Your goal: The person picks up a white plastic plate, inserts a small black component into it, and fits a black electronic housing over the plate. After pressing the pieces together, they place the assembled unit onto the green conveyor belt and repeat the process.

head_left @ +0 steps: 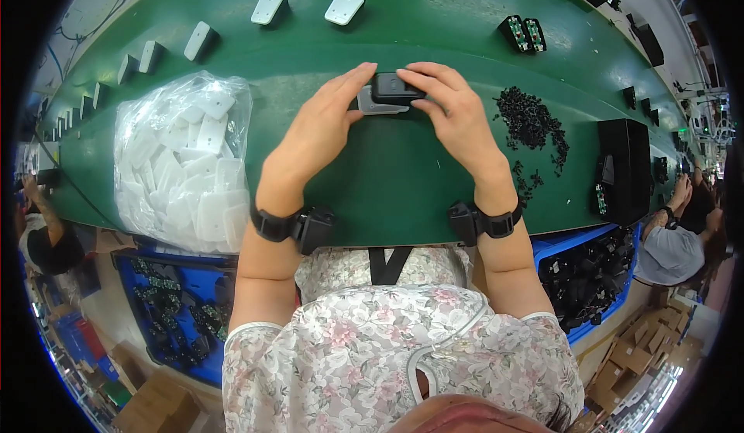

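My left hand (322, 127) and my right hand (453, 111) meet over the green belt (387, 177), both gripping one small assembly: a black plastic housing (394, 88) pressed onto a grey-white plate (372, 107). My left thumb and fingers pinch the plate's left end. The fingers of my right hand curl over the black part's top and right side. Each wrist wears a black band with a small black box.
A clear bag of white plates (186, 165) lies left. Loose black small parts (531, 123) are heaped right. White plates (345, 4) and black-and-green parts (523, 34) ride the belt farther off. Blue bins (593, 270) sit below. Other people work at both sides.
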Demonstrator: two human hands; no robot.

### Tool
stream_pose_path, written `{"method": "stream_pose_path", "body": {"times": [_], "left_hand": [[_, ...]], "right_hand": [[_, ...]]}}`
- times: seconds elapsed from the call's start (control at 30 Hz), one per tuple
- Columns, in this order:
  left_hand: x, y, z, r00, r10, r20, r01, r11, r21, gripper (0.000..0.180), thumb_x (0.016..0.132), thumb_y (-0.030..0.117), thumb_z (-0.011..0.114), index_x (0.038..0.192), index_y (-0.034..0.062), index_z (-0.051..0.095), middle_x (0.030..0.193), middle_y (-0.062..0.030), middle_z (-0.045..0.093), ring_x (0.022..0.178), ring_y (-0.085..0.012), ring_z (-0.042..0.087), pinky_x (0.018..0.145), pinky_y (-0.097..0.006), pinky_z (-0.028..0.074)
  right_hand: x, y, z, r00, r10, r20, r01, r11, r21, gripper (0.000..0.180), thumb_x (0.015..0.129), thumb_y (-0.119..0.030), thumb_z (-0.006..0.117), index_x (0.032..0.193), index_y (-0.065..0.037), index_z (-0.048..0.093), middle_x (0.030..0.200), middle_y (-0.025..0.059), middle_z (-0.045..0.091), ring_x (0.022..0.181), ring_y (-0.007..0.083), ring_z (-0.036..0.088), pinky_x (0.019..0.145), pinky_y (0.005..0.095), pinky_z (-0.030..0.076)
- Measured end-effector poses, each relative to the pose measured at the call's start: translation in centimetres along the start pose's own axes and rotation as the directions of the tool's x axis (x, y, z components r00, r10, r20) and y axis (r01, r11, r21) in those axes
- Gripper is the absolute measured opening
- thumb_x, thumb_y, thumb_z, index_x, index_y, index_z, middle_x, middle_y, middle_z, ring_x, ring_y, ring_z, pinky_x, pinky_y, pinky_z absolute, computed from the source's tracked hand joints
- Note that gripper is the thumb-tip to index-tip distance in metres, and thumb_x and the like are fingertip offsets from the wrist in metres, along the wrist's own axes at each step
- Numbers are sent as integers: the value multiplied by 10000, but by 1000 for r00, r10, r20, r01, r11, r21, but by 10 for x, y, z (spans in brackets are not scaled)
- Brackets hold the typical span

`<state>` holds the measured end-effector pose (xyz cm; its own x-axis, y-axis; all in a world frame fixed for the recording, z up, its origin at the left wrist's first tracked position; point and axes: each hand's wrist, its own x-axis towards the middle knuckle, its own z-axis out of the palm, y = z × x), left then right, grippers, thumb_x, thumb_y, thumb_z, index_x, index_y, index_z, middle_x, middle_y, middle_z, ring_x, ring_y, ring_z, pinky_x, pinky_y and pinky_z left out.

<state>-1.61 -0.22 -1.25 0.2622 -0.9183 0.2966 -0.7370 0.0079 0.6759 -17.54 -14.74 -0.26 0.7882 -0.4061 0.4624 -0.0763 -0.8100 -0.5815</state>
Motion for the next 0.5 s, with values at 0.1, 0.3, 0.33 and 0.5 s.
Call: {"method": "stream_pose_path", "body": {"times": [0.1,0.3,0.33,0.5], "left_hand": [[-3,4,-13,997,8,77,-7,1000,-17,643,766,-118,549,1359,112,453,1393,-92,456,1254,-281,460,1006,-365,427],[-10,-5,-6,996,-5,94,-6,993,119,584,774,-121,525,1313,104,508,1355,-85,499,1239,-271,476,1003,-354,434],[-11,-5,-5,996,-13,93,2,993,116,584,774,-121,525,1313,104,508,1355,-85,499,1239,-271,476,1003,-354,434],[-11,-4,-7,996,5,91,-25,976,215,568,768,-117,520,1294,97,531,1337,-80,517,1250,-264,470,1033,-359,402]], "right_hand": [[7,0,11,996,-45,83,43,999,18,421,732,96,617,1120,-67,637,1145,93,603,1045,271,576,847,336,517],[7,8,20,991,-25,133,25,1000,-2,415,731,88,626,1114,-70,642,1124,89,613,1005,268,585,846,341,518],[8,7,21,991,-31,131,33,999,-9,413,731,88,626,1112,-72,644,1115,89,616,999,267,586,841,339,520],[6,8,24,992,-40,119,40,999,-2,420,728,90,625,1114,-76,646,1097,86,619,985,260,591,820,332,528]]}}
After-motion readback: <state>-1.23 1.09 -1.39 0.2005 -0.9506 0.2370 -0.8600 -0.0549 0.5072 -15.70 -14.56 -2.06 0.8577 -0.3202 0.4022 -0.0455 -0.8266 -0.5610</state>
